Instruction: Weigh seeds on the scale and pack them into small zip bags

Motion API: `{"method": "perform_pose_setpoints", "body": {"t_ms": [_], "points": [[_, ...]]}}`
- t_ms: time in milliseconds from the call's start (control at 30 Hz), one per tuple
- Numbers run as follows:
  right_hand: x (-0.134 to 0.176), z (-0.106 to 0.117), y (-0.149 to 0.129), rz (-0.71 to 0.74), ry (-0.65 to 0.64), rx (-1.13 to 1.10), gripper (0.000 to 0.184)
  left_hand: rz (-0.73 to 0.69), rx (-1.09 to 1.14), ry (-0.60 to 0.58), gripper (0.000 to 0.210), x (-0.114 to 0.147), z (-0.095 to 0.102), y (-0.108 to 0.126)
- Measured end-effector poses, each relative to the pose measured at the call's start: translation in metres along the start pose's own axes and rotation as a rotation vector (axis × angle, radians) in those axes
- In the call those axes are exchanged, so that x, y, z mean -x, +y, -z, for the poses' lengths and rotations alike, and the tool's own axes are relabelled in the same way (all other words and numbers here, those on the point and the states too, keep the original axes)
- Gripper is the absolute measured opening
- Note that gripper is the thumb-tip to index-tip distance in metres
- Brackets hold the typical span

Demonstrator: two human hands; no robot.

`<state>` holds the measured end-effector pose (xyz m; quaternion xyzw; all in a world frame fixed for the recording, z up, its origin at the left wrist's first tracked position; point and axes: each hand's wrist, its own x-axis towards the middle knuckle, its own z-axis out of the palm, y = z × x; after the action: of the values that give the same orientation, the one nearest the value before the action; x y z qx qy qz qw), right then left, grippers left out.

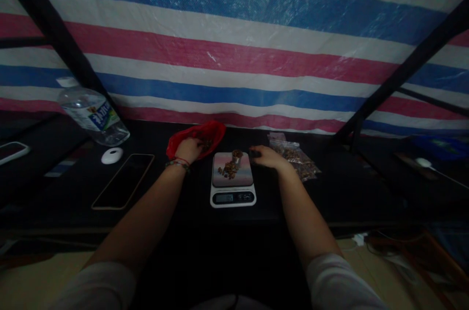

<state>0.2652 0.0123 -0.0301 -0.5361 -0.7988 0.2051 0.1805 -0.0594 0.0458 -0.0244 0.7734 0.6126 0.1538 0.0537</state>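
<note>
A white digital kitchen scale (233, 200) lies before me, its small display lit. On its plate are a loose heap of brown dried pieces (228, 170) and a small clear container (237, 155) with brown bits at its top. My left hand (189, 149) reaches into an open red plastic bag (216, 132) that holds more brown pieces; its fingertips are lost in shadow. Just right of the scale, my right hand (266, 157) rests low with fingers bent toward the plate. Its dark fingertips do not show whether anything is between them.
Clear zip bags of brown pieces (306, 168) lie right of my right hand. To the left are a phone (123, 181), a white earbud case (112, 155) and a tilted clear bottle (93, 113). A striped plastic sheet (234, 56) hangs behind the black table.
</note>
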Motion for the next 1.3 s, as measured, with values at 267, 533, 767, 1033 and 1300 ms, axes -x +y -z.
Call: {"method": "perform_pose_setpoints", "body": {"t_ms": [267, 533, 767, 1033, 1300], "points": [[0.010, 0.006, 0.000, 0.013, -0.079, -0.048, 0.077, 0.005, 0.009, 0.016, 0.031, -0.004, 0.000, -0.002], [0.001, 0.001, -0.003, 0.046, -0.001, 0.028, 0.038, -0.088, 0.076, 0.073, 0.029, -0.004, 0.004, -0.001], [-0.009, -0.010, 0.006, -0.005, 0.087, 0.083, 0.022, -0.095, 0.060, 0.083, 0.030, 0.000, 0.007, 0.006], [-0.011, 0.000, -0.002, 0.039, 0.457, 0.061, 0.016, -0.261, 0.136, 0.244, 0.033, 0.009, 0.017, 0.027], [0.004, -0.006, -0.062, 0.190, 0.770, -0.163, 0.021, -0.476, 0.308, 0.288, 0.029, 0.034, 0.020, 0.067]]}}
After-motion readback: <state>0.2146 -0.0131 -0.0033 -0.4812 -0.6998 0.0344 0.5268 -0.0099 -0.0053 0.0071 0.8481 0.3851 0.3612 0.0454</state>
